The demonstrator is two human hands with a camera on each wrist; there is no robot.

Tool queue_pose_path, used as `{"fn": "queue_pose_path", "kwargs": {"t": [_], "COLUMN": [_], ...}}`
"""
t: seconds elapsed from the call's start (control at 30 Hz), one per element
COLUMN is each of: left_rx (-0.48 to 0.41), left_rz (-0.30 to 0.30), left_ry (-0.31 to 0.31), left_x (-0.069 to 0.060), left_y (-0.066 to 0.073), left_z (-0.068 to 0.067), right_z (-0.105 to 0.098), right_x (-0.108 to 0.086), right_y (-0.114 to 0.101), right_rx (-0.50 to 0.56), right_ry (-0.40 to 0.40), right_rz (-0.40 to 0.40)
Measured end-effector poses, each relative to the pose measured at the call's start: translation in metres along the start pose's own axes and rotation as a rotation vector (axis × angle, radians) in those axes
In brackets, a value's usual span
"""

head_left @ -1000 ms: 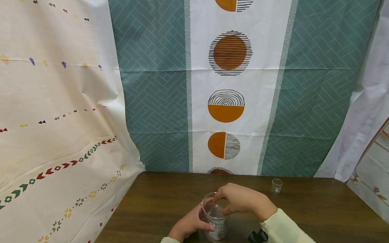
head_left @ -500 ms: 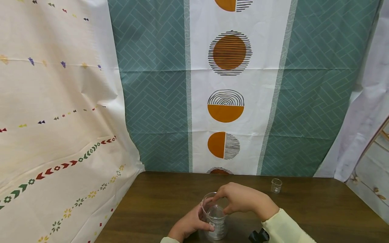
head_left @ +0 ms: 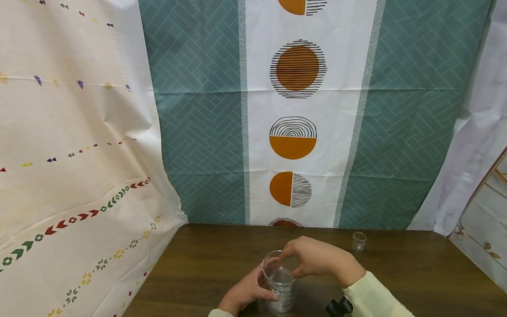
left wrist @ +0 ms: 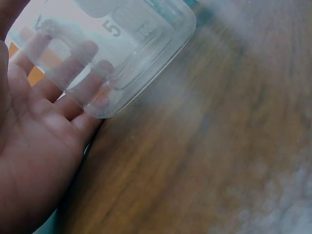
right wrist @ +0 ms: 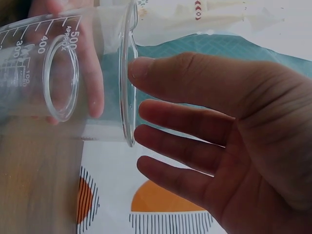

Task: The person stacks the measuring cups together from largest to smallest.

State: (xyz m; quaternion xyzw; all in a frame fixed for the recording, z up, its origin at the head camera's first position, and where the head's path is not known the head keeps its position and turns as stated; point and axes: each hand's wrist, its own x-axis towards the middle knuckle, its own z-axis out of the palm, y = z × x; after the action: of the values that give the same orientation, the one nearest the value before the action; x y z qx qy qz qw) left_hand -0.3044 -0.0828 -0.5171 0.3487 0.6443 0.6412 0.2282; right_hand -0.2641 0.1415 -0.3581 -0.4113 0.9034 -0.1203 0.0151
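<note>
A large clear beaker [head_left: 292,288] stands at the table's near middle, with a smaller beaker [head_left: 281,276] inside it. My left hand [head_left: 248,290] grips its left side, thumb in front; the left wrist view has this hand [left wrist: 44,146] with fingers behind the glass [left wrist: 161,44]. Over the mouth is my right hand [head_left: 317,259], bent downward. In the right wrist view, the right hand [right wrist: 234,117] has its thumb tip at the large beaker's rim [right wrist: 125,92] and several loosely extended fingers beside it. The inner beaker's rim [right wrist: 72,83] sits below that mouth. Contact of each right fingertip is unclear.
A tiny beaker [head_left: 359,241] stands near the back right of the brown table [head_left: 210,251]. Beside my right sleeve [head_left: 370,295] is a black object [head_left: 339,307]. Patterned cloths hang behind the table and along its left side.
</note>
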Motion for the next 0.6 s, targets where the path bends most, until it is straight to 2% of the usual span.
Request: {"fn": "queue_pose_path", "kwargs": {"t": [0.4,0.6], "left_rx": [0.019,-0.010], "left_rz": [0.007,-0.010], "left_ry": [0.004,-0.001], "left_x": [0.0004,-0.0006], "left_y": [0.0003,0.0003], "left_z": [-0.0009,0.0000], "right_z": [-0.0033,-0.0056], "right_x": [-0.0037,-0.0068], "right_y": [0.0037,0.0037], "right_rx": [-0.003,-0.016], "right_ry": [0.012,0.032], "right_rz": [-0.009,-0.016]}}
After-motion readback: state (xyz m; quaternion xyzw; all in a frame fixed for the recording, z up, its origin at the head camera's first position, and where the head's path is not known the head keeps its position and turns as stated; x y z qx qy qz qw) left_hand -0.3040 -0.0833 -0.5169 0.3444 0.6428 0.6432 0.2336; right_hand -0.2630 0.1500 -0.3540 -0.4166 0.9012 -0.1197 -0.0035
